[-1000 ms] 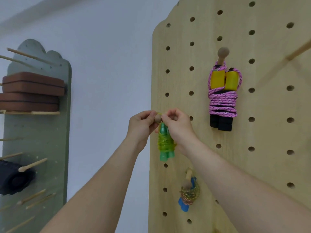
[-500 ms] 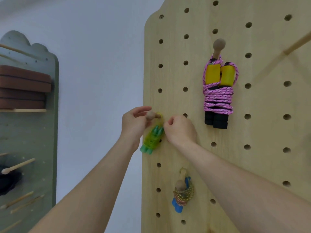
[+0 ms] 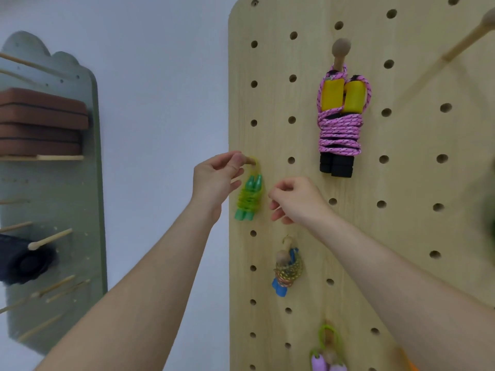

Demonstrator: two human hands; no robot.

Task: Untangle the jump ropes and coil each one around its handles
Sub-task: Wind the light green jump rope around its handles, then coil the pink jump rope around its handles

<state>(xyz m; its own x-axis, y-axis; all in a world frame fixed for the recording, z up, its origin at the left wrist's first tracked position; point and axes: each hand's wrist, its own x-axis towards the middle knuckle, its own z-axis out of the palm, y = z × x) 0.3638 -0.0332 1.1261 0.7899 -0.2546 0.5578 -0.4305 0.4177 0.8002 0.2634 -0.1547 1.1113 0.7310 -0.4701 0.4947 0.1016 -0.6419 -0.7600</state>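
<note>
Head view: we see the green rope [image 3: 249,200], coiled round its handles, hanging from a peg [image 3: 250,160] on the pegboard [image 3: 401,236]. Left hand [image 3: 214,180] pinches the peg tip. Right hand [image 3: 294,200] is loosely curled, empty, just beside the rope.
</note>
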